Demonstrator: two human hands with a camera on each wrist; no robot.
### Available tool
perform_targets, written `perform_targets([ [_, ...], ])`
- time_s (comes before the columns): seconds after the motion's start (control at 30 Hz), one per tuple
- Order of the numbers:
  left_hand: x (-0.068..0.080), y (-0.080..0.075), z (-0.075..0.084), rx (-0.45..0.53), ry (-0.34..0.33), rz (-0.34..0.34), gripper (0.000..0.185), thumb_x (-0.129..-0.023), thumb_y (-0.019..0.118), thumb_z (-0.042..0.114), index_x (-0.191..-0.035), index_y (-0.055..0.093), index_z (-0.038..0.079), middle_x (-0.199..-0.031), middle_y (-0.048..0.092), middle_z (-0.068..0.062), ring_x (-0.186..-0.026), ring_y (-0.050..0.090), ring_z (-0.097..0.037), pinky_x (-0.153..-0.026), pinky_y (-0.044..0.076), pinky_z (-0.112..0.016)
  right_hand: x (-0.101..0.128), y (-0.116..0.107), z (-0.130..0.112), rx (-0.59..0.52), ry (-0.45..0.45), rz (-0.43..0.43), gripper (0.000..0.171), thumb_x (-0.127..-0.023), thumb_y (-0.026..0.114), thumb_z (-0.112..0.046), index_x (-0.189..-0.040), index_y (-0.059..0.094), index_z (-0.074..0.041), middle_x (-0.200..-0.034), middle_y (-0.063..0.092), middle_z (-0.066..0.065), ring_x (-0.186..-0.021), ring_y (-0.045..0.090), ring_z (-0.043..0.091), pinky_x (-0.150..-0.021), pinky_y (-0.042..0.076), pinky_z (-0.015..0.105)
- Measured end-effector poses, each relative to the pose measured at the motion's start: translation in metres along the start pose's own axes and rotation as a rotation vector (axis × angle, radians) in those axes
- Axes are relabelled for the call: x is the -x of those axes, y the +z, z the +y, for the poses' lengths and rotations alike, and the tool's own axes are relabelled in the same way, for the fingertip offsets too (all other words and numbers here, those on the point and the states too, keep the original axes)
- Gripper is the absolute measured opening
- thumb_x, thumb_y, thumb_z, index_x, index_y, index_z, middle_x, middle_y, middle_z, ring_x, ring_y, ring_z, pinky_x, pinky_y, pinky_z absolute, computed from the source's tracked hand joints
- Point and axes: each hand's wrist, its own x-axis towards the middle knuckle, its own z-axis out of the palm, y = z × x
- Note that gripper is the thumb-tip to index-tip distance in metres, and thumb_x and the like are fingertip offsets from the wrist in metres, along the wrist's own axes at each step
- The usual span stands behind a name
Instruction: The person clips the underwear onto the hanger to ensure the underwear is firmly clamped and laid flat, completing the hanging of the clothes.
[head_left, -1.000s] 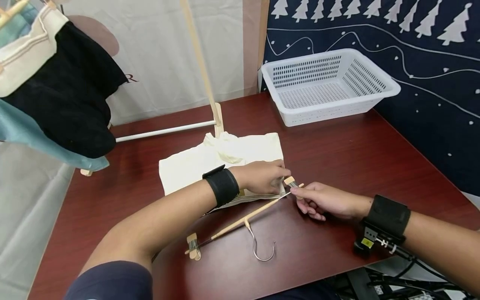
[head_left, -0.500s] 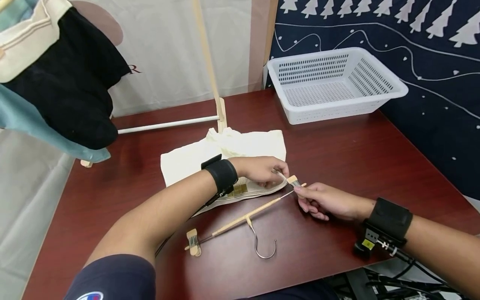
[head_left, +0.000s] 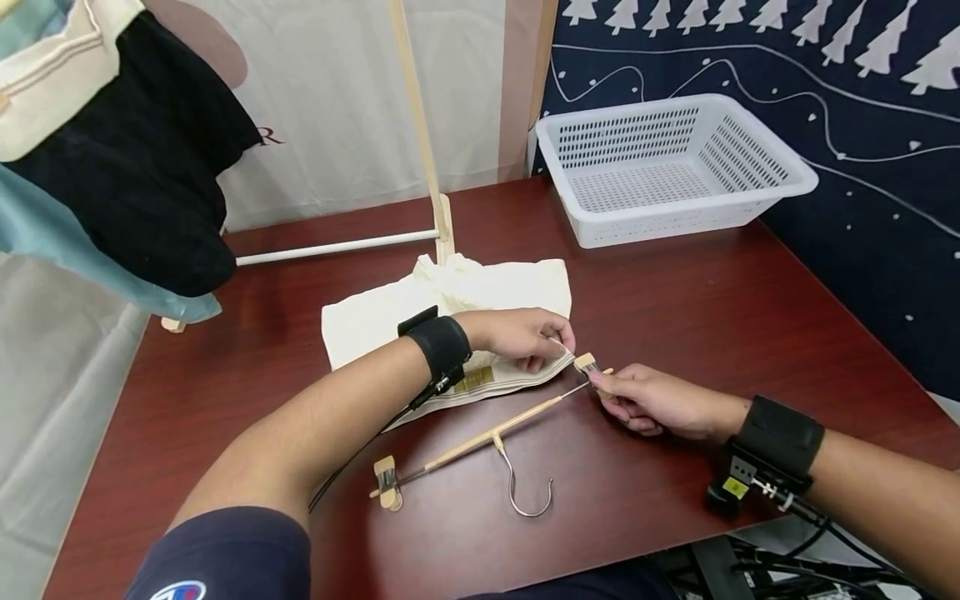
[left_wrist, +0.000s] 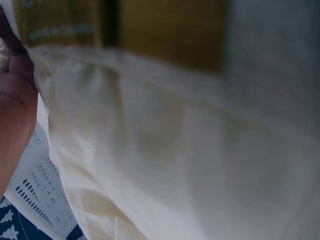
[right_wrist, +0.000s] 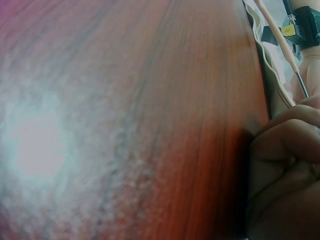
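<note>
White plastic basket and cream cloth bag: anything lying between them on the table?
Nothing: in the head view only bare dark red wooden table separates the white plastic basket from the cream cloth bag.

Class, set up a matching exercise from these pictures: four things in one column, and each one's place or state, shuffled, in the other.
Things:
1. white basket
2. cream cloth bag
3. clip hanger
4. black garment

Places or states:
A. hangs on the rack, far left
B. flat on the table, its edge pinched by the left hand
C. far right of the table
D. on the table, one clip held by the right hand

Pairs: 1-C, 2-B, 3-D, 4-A
</note>
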Motion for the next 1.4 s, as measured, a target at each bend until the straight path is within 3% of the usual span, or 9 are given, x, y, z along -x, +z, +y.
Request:
perform_targets([
  [0.47,-0.001,0.0,-0.002,0.028,0.003,0.018,0.01,-0.103,0.051,0.009,-0.108,0.058,0.006,-0.077,0.056,-0.004,-0.058,0.053,-0.013,-0.055,0.043,-0.022,-0.003,-0.001,-0.001,-0.007,0.043,0.025,0.067,-0.107,0.035,-0.049,-0.071,0.035,0.008,-0.054,0.032,-0.002,-0.046,0.028,0.012,-0.042,0.022,0.027],
  [0.77,-0.003,0.0,-0.003,0.0,0.021,0.012,0.011,-0.102,0.051,0.009,-0.11,0.058,0.005,-0.074,0.056,-0.003,-0.058,0.053,-0.012,-0.055,0.043,-0.022,-0.009,-0.001,-0.003,-0.002,0.038,0.014,0.061,-0.107,0.036,-0.048,-0.066,0.037,-0.002,-0.055,0.032,-0.003,-0.045,0.028,0.011,-0.042,0.024,0.026],
  [1.07,-0.002,0.0,-0.003,0.025,0.007,0.017,0.012,-0.102,0.052,0.009,-0.112,0.058,0.005,-0.079,0.058,-0.004,-0.059,0.055,-0.012,-0.055,0.044,-0.022,-0.009,0.0,-0.006,0.012,0.077,0.016,0.062,-0.106,0.035,-0.052,-0.071,0.045,-0.001,-0.053,0.035,0.0,-0.042,0.032,0.011,-0.041,0.03,0.024],
  [1.23,0.005,-0.002,-0.001,0.025,0.009,0.048,0.019,-0.101,0.054,0.01,-0.12,0.057,0.007,-0.101,0.061,-0.007,-0.068,0.063,-0.016,-0.06,0.05,-0.024,-0.009,0.002,-0.009,0.097,0.123,0.079,0.067,-0.105,0.037,-0.054,-0.074,0.052,0.004,-0.047,0.036,0.0,-0.038,0.037,0.012,-0.04,0.034,0.025],
  [1.4,0.026,-0.013,-0.007,-0.047,0.065,0.149,0.029,-0.099,0.057,0.01,-0.128,0.056,0.008,-0.12,0.059,-0.007,-0.079,0.069,-0.019,-0.067,0.056,-0.028,-0.008,0.003,-0.012,0.299,0.146,0.191,0.062,-0.104,0.042,-0.052,-0.074,0.058,0.001,-0.041,0.041,0.0,-0.033,0.046,0.014,-0.036,0.043,0.034],
])
